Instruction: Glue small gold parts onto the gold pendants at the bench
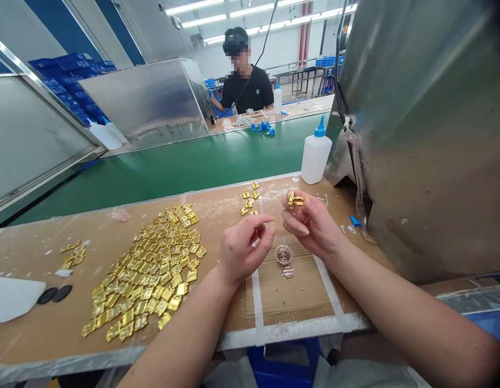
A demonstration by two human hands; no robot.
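Fingers of the right hand [312, 222] pinch a gold-coloured, looped metallic piece [291, 200] over the brown bench [215, 218], apparently a handling step calling next for steady grip, the left hand [244, 245] half-curled, fingertips apart.

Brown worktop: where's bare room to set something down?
Between the large gold pile and the gold cluster right of it; also between the black discs and the near edge. The green strip is bare this side of the blue caps. Crowded: the pile, and around the cup beside left hand and right hand.
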